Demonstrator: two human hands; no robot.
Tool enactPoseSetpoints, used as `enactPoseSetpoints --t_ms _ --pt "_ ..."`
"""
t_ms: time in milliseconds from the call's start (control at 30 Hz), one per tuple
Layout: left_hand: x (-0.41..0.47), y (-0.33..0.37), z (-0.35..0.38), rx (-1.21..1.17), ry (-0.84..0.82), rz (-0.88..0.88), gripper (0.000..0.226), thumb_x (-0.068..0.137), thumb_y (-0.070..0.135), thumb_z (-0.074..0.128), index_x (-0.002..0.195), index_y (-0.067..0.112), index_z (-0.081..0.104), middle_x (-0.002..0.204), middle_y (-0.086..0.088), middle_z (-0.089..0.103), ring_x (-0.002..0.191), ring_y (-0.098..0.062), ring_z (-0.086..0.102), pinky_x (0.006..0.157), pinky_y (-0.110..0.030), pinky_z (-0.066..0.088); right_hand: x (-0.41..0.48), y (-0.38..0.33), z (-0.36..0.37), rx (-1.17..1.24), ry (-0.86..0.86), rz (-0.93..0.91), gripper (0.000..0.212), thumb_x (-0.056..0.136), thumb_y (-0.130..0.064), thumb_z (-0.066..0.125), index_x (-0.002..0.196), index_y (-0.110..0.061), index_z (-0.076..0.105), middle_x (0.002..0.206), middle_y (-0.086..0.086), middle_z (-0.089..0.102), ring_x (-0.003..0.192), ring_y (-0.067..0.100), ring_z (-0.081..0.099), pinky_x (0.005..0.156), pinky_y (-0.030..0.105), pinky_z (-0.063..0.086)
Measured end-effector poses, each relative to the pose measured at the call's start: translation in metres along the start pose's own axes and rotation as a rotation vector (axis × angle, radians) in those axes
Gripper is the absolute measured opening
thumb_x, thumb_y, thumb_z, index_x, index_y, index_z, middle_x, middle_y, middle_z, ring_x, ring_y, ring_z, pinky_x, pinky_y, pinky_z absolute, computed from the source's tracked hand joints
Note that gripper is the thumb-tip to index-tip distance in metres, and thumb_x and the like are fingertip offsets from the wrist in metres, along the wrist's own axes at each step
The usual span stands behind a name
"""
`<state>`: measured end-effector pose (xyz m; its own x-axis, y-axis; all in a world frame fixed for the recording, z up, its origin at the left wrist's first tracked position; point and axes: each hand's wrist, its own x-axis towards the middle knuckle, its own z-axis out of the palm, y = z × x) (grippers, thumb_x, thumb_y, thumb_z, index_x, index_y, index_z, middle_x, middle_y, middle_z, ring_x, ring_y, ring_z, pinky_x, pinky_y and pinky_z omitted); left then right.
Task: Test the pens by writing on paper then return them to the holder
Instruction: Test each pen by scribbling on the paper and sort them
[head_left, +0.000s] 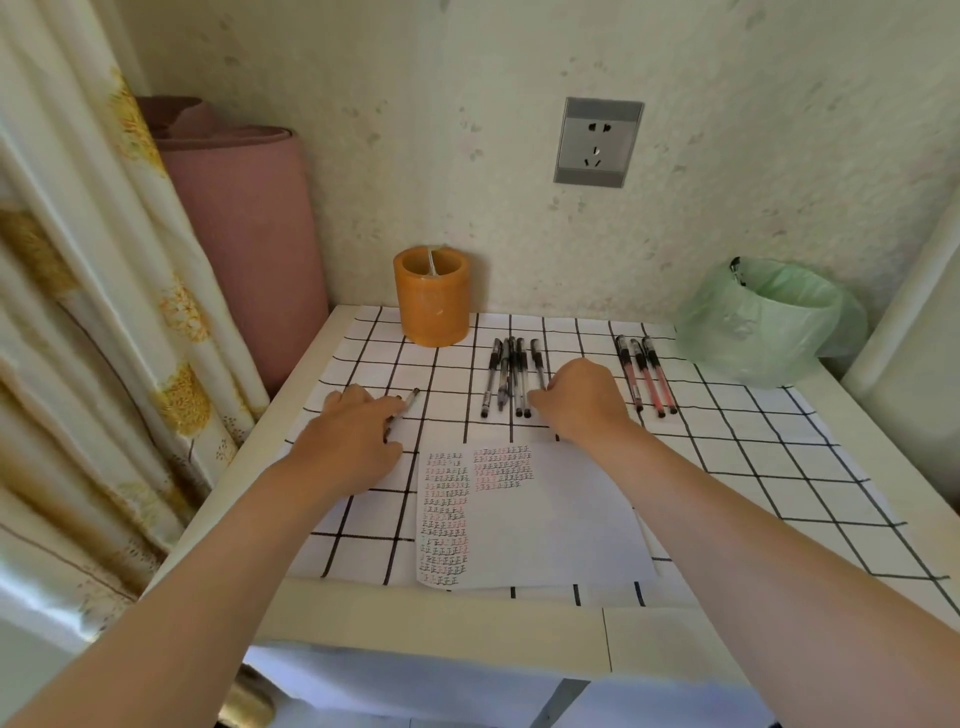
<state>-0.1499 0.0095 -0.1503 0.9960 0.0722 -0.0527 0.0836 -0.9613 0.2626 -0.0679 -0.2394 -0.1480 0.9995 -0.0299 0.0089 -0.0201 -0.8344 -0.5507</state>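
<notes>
An orange cylindrical pen holder (434, 299) stands at the back of the table. Several black pens (503, 374) lie side by side in front of it, and three red pens (647, 375) lie further right. A white sheet of paper (545, 525) covered with rows of small black and red marks lies near the front edge. My left hand (358, 431) rests on the cloth left of the paper, closed on a pen (412, 397) whose end pokes out past the fingers. My right hand (582, 397) sits over the lower end of the rightmost black pen (537, 361), fingers curled onto it.
A checked white cloth (753, 467) covers the table. A small bin lined with a green bag (769, 322) stands at the back right. A pink roll (244, 218) and a curtain (78, 312) are to the left. A wall socket (598, 141) is above.
</notes>
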Motion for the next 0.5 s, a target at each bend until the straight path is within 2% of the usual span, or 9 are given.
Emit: enactPoseSetpoints --t_ms 67,100,167,200,233,300,367,500 --pt "-0.002 -0.003 0.001 -0.069 -0.013 0.055 0.054 0.093 0.031 0.058 0.144 0.036 0.043 0.115 0.008 0.039 0.113 -0.01 0.032 0.087 -0.028 0.04 0.0 -0.003 0.002 -0.058 0.008 0.0 0.04 0.087 -0.028 0.059 0.054 -0.015 0.042 0.049 -0.001 0.046 0.048 0.018 0.048 0.045 0.022 0.031" --pt "-0.003 -0.004 0.002 -0.087 -0.01 0.079 0.054 0.093 0.03 0.059 0.144 0.036 0.044 0.113 0.009 0.04 0.11 -0.008 0.032 0.084 -0.026 0.038 0.0 -0.006 0.002 -0.107 0.024 -0.018 0.035 0.09 -0.03 0.056 0.059 -0.015 0.049 0.056 0.0 0.052 0.056 0.021 0.055 0.049 0.024 0.035" --pt "-0.003 -0.006 0.003 -0.114 0.0 0.11 0.054 0.092 0.031 0.062 0.143 0.035 0.045 0.112 0.009 0.04 0.108 -0.008 0.033 0.083 -0.026 0.037 -0.002 -0.015 0.002 -0.187 0.06 -0.079 0.019 0.093 -0.029 0.052 0.091 -0.015 0.065 0.085 0.003 0.066 0.083 0.027 0.064 0.061 0.028 0.043" --pt "-0.004 -0.008 0.003 -0.129 0.002 0.118 0.056 0.091 0.032 0.063 0.143 0.035 0.044 0.112 0.009 0.04 0.108 -0.008 0.032 0.084 -0.026 0.037 -0.004 -0.02 0.004 -0.194 0.078 -0.123 0.022 0.094 -0.026 0.052 0.109 -0.016 0.065 0.099 0.003 0.068 0.093 0.027 0.065 0.067 0.029 0.044" --pt "-0.005 -0.01 0.002 -0.142 0.002 0.122 0.058 0.09 0.034 0.064 0.144 0.036 0.043 0.111 0.009 0.04 0.108 -0.008 0.032 0.084 -0.027 0.038 -0.006 -0.025 0.006 -0.176 0.079 -0.187 0.027 0.094 -0.023 0.053 0.119 -0.019 0.064 0.109 0.001 0.067 0.097 0.024 0.064 0.07 0.028 0.044" --pt "-0.007 -0.015 -0.001 -0.143 -0.003 0.116 0.064 0.086 0.04 0.067 0.144 0.036 0.041 0.114 0.01 0.04 0.112 -0.009 0.033 0.086 -0.029 0.039 -0.014 -0.038 0.011 -0.118 0.041 -0.371 0.029 0.094 -0.02 0.054 0.121 -0.026 0.065 0.115 -0.002 0.063 0.096 0.019 0.063 0.076 0.028 0.047" --pt "-0.009 -0.021 -0.005 -0.119 -0.005 0.094 0.069 0.08 0.047 0.07 0.142 0.036 0.041 0.118 0.009 0.041 0.117 -0.011 0.035 0.088 -0.03 0.04 -0.025 -0.049 0.02 -0.119 -0.012 -0.576 0.028 0.094 -0.017 0.056 0.117 -0.028 0.065 0.113 -0.005 0.061 0.094 0.015 0.062 0.078 0.033 0.052" --pt "-0.019 -0.03 -0.014 -0.118 -0.043 0.058 0.061 0.071 0.048 0.076 0.123 0.04 0.045 0.112 0.01 0.045 0.107 -0.01 0.042 0.078 -0.028 0.041 -0.042 -0.069 0.042 -0.18 -0.078 -0.873 0.032 0.092 -0.009 0.056 0.118 -0.023 0.067 0.113 -0.003 0.065 0.103 0.019 0.06 0.082 0.038 0.051"
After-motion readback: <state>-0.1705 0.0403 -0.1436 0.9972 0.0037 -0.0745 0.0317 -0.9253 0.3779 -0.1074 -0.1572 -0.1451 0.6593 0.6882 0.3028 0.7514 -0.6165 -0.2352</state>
